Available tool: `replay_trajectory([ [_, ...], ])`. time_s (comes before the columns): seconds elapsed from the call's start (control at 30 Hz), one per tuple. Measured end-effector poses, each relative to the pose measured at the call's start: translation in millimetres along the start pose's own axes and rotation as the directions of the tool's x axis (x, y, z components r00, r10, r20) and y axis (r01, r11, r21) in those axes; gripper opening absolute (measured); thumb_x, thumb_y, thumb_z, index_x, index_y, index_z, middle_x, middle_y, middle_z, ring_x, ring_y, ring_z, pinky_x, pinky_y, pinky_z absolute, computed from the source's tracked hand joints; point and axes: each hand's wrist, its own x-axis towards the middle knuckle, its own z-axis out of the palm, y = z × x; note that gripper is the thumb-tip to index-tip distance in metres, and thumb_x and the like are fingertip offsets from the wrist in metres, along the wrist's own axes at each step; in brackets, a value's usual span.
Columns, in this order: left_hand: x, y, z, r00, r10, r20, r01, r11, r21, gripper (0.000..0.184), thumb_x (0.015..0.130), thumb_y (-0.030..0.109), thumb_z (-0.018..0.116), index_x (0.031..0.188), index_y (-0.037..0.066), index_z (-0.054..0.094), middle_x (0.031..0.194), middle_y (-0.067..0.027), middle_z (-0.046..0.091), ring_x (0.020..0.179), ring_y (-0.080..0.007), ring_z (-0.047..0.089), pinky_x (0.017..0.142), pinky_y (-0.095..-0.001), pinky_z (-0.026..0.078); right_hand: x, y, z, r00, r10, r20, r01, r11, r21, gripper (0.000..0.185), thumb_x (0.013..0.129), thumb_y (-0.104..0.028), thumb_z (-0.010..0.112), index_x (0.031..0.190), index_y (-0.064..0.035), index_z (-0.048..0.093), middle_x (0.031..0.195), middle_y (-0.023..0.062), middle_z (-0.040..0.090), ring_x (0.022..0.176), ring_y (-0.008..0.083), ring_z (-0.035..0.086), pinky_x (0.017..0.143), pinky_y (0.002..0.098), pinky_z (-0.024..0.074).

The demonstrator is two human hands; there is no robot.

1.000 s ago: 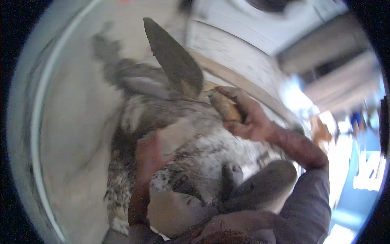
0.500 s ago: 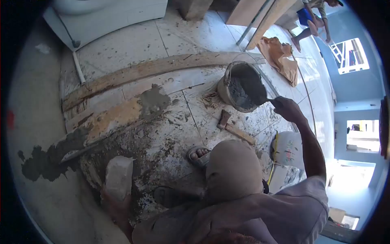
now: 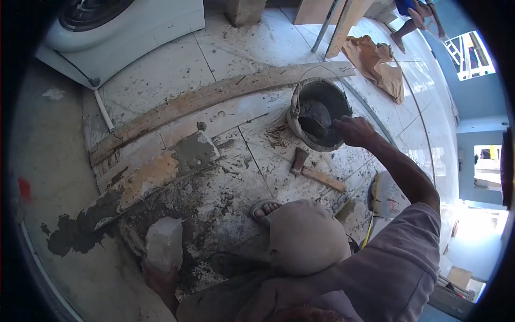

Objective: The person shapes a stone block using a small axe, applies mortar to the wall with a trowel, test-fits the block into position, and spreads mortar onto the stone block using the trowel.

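My left hand (image 3: 160,280) grips the lower end of a pale, rough-edged block (image 3: 164,242), held beside the wall. At the bucket's right rim, my right hand (image 3: 356,132) is closed round the handle of a trowel (image 3: 317,119), its blade down inside. Wet grey mortar lines the bucket (image 3: 294,119), which has a thin wire handle. Ahead of my left hand lies a low course of blocks (image 3: 149,174), with grey mortar (image 3: 196,152) spread on its far end and more mortar (image 3: 72,234) smeared against the wall.
A hatchet (image 3: 319,176) lies on the dirty tiles between bucket and my knee. Behind the blocks runs a long wooden plank (image 3: 214,88). A white washing machine (image 3: 129,37) stands upper left; crumpled brown paper (image 3: 375,64) lies upper right. Another person's leg (image 3: 405,33) shows beyond.
My right hand has come closer over the bucket, and the trowel blade now shows inside. My left hand still holds the block. The whole view has shifted slightly.
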Motion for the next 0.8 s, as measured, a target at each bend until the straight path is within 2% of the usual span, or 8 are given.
replay_trajectory([
  [0.2,-4,-4,0,0.999,-0.045,0.029,0.046,0.998,-0.051,0.096,0.054,0.039,0.077,0.132,0.002,0.036,0.125,-0.0251,0.045,0.113,-0.0431,0.044,0.093,-0.0486,0.037,16,53,47,0.945,-0.276,-0.174,0.326,0.805,0.495,0.033,0.081,-0.02,0.06,0.111,-0.0074,0.061,0.085,0.0147,0.065,0.064,0.0237,0.062,0.059,0.037,0.05],
  [0.27,-10,-29,20,0.996,0.073,-0.06,-0.065,0.991,0.12,0.097,0.055,0.043,0.077,0.132,0.002,0.036,0.125,-0.024,0.045,0.111,-0.0437,0.045,0.092,-0.0498,0.037,-12,40,34,0.994,0.01,0.105,-0.084,0.681,0.727,0.034,0.083,-0.017,0.059,0.113,-0.0031,0.059,0.077,0.0079,0.062,0.057,0.0137,0.055,0.052,0.0293,0.0467],
  [0.43,-3,-10,3,0.998,0.065,-0.019,-0.065,0.997,-0.03,0.095,0.054,0.042,0.078,0.13,0.002,0.037,0.123,-0.024,0.046,0.11,-0.0439,0.047,0.09,-0.0503,0.038,-57,17,60,0.951,0.199,0.235,-0.278,0.223,0.934,0.033,0.085,-0.024,0.058,0.111,-0.0021,0.06,0.073,0.0025,0.057,0.055,0.0094,0.05,0.048,0.0267,0.0428],
  [0.5,0,2,-3,0.999,0.045,0.008,-0.045,0.998,-0.045,0.095,0.053,0.041,0.078,0.13,0.002,0.037,0.122,-0.0239,0.047,0.109,-0.0437,0.047,0.089,-0.0498,0.039,-74,-1,81,0.964,0.199,0.177,-0.166,-0.071,0.984,0.036,0.086,-0.025,0.056,0.112,-0.0007,0.056,0.073,0.0016,0.055,0.054,0.0087,0.048,0.046,0.025,0.0397],
  [0.6,-2,2,-2,0.997,-0.077,0.018,0.077,0.997,-0.031,0.095,0.052,0.039,0.079,0.129,0.001,0.038,0.12,-0.0238,0.048,0.108,-0.0431,0.048,0.089,-0.0494,0.04,-88,-17,108,0.967,0.237,0.097,-0.058,-0.17,0.984,0.03,0.084,-0.023,0.054,0.105,-0.0005,0.056,0.076,0.0026,0.055,0.055,0.0091,0.05,0.048,0.0251,0.0423],
  [0.63,-3,0,0,0.999,-0.044,-0.017,0.044,0.999,-0.014,0.095,0.051,0.039,0.079,0.129,0.001,0.038,0.121,-0.0237,0.048,0.108,-0.0426,0.048,0.089,-0.0494,0.04,-91,-20,116,0.977,0.196,-0.087,0.082,0.033,0.996,0.03,0.083,-0.023,0.052,0.102,0.0002,0.055,0.075,0.0036,0.056,0.055,0.01,0.051,0.049,0.0254,0.0438],
  [0.67,-4,-2,3,0.999,-0.011,-0.05,0.011,1.0,0.004,0.095,0.051,0.039,0.079,0.128,0.0,0.038,0.121,-0.0235,0.049,0.109,-0.0421,0.048,0.089,-0.0494,0.04,-94,-32,114,0.956,0.292,0.015,0.029,-0.146,0.989,0.029,0.083,-0.021,0.051,0.102,0.0011,0.054,0.074,0.0037,0.054,0.055,0.0106,0.052,0.049,0.0255,0.044],
  [0.8,-7,-20,18,0.997,-0.069,0.023,0.068,0.997,0.036,0.094,0.053,0.042,0.079,0.128,0.001,0.039,0.123,-0.023,0.048,0.112,-0.0407,0.047,0.092,-0.0494,0.039,-102,-53,103,0.918,0.393,-0.046,0.146,-0.227,0.963,0.032,0.082,-0.018,0.052,0.106,0.0022,0.051,0.07,0.0021,0.051,0.053,0.0097,0.048,0.047,0.0252,0.0406],
])
